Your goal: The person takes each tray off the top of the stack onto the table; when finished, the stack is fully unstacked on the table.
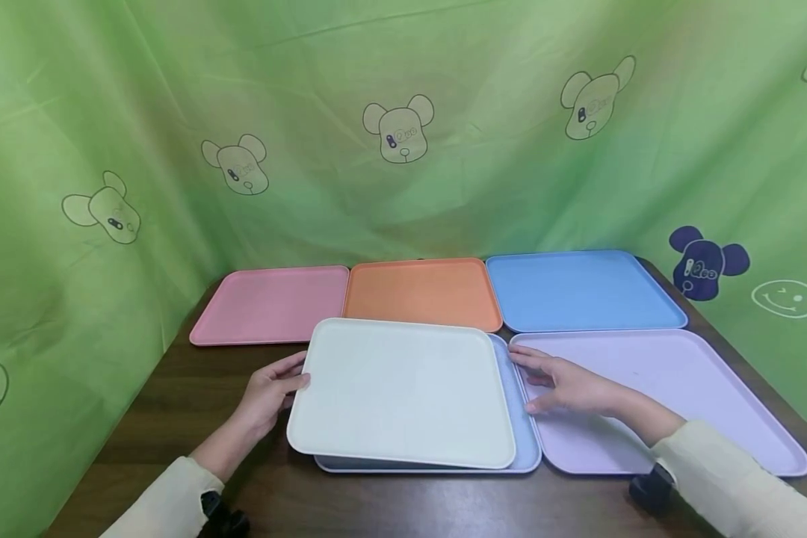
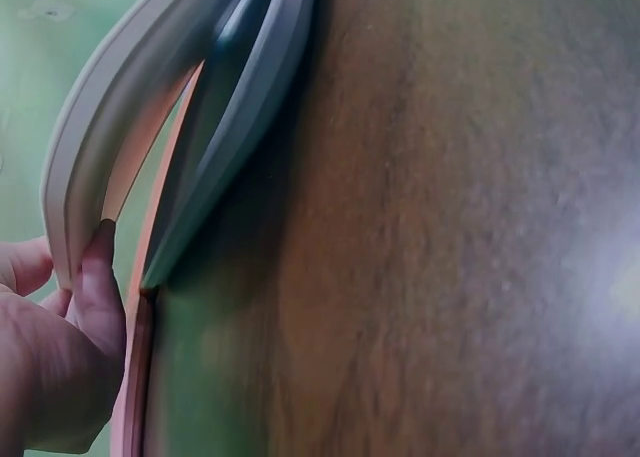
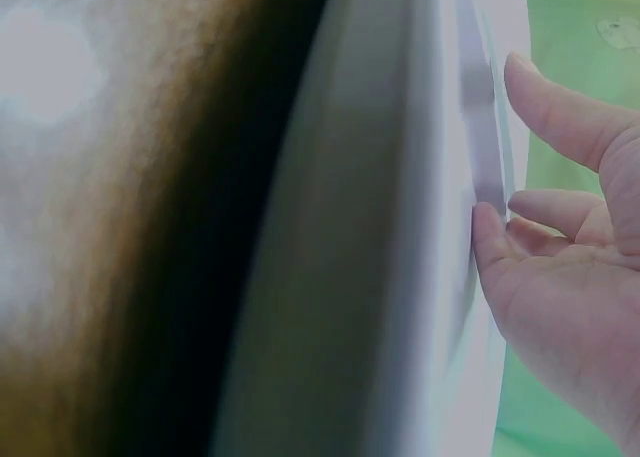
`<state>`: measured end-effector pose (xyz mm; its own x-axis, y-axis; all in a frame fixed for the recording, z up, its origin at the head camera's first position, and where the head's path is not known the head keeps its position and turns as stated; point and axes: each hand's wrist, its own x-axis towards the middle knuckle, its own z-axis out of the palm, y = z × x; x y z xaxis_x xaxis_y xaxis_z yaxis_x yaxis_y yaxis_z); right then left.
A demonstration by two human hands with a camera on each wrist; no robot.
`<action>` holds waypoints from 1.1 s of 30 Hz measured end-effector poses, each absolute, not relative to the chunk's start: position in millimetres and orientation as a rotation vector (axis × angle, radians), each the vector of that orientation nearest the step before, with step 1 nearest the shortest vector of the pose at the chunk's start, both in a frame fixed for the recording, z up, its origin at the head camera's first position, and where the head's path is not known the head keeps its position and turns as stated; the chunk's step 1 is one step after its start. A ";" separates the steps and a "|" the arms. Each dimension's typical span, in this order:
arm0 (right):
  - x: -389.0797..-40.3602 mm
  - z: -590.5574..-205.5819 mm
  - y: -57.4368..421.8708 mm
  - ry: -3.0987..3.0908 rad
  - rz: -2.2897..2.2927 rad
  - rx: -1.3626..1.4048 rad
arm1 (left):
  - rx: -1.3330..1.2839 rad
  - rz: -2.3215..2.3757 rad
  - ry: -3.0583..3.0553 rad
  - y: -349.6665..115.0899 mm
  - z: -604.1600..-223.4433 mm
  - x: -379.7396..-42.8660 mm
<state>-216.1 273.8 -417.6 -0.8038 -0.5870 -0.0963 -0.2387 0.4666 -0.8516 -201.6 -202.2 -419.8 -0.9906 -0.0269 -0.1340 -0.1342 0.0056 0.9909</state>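
My left hand (image 1: 269, 392) pinches the left rim of a white tray (image 1: 403, 392), thumb on one face and fingers behind. The white tray is tilted, its left side raised over a pale blue tray (image 1: 526, 426). In the left wrist view, a gap separates the held tray's rim (image 2: 85, 147) from the tray edge (image 2: 235, 127) beneath. My right hand (image 1: 561, 381) is apart from the white tray. Its fingers are loosely bent and spread, with the fingertips (image 1: 516, 351) over the seam between the pale blue tray and a lilac tray (image 1: 652, 388).
Along the back of the dark wooden table (image 1: 175, 418) lie a pink tray (image 1: 276, 302), an orange tray (image 1: 424, 291) and a blue tray (image 1: 585, 288). A green cloth (image 1: 309, 209) with printed bear heads hangs behind them and along both sides.
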 end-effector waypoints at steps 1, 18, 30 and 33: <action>-216.0 -417.4 273.6 2.345 -1.269 -0.691 | -0.181 2.163 2.168 -204.0 -419.4 -201.8; -214.4 -414.9 270.5 2.348 -1.253 -0.717 | -0.309 2.299 2.072 -268.9 -411.8 -197.3; -215.7 -419.2 273.7 2.357 -1.254 -0.753 | -0.337 2.347 2.068 -322.1 -408.5 -189.5; -215.2 -419.8 273.6 2.356 -1.260 -0.764 | -0.325 2.365 2.086 -334.9 -410.3 -187.3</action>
<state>-215.2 273.6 -419.8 -0.7887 -0.6119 -0.0595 -0.2901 0.4557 -0.8415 -187.3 -334.9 -410.3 -0.9786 -0.1564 -0.1341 -0.1135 -0.1340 0.9845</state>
